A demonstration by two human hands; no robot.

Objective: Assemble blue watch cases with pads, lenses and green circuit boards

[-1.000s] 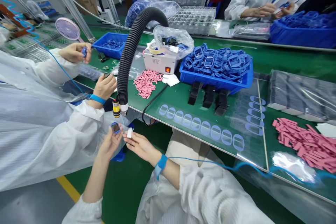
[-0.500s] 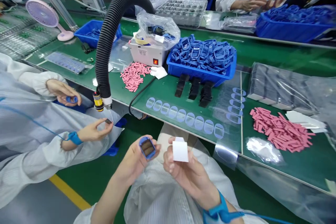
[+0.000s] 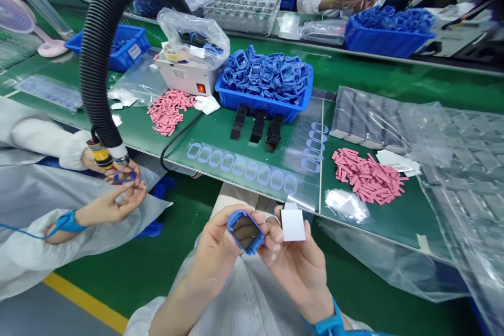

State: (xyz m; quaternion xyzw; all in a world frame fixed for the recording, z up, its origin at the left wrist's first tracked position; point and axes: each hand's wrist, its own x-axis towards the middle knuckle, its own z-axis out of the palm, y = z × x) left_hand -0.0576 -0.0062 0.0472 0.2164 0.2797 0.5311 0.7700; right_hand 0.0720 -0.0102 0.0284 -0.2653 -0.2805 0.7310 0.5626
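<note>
My left hand (image 3: 214, 252) pinches a blue rubber rectangular frame (image 3: 242, 231) with a dark, glossy panel inside it. My right hand (image 3: 297, 273) holds a small white rectangular pad (image 3: 293, 224) upright between its fingertips. The two hands are close together, with the right fingers next to the frame's edge. The pad's back and the frame's far side are hidden from me.
Across the green bench (image 3: 252, 139) stand a blue bin of blue frames (image 3: 263, 86) and a pink strip heap (image 3: 169, 111). A black corrugated hose (image 3: 98, 58) arcs above a co-worker's hands (image 3: 114, 189) holding a blue ring at left.
My hands have risen and drawn together, bringing the white pad next to the blue frame. The bench has shifted left in view. The co-worker's hands have moved together around the blue ring.
</note>
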